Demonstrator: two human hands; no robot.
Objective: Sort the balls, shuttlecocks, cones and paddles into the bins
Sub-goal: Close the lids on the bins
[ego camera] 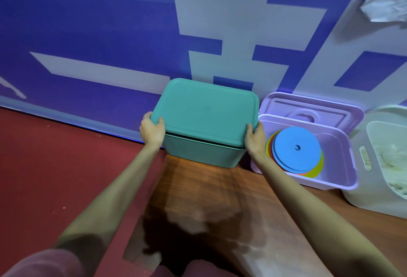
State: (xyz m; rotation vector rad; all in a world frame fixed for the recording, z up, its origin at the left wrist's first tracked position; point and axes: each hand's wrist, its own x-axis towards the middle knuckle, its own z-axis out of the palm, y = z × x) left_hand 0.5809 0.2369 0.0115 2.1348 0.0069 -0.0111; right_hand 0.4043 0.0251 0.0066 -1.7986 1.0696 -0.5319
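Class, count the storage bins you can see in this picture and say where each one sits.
3: a teal bin held by both hands, a purple bin to its right, a white bin at the right edge. More may be hidden.

Dim, bluish light, a dark soft-edged shadow on the wooden floor (198, 199), and wide-angle bending toward the edges.

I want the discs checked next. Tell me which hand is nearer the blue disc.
Right. The right hand grips the teal lid's right edge, just beside the blue disc. The left hand grips the lid's far left corner.
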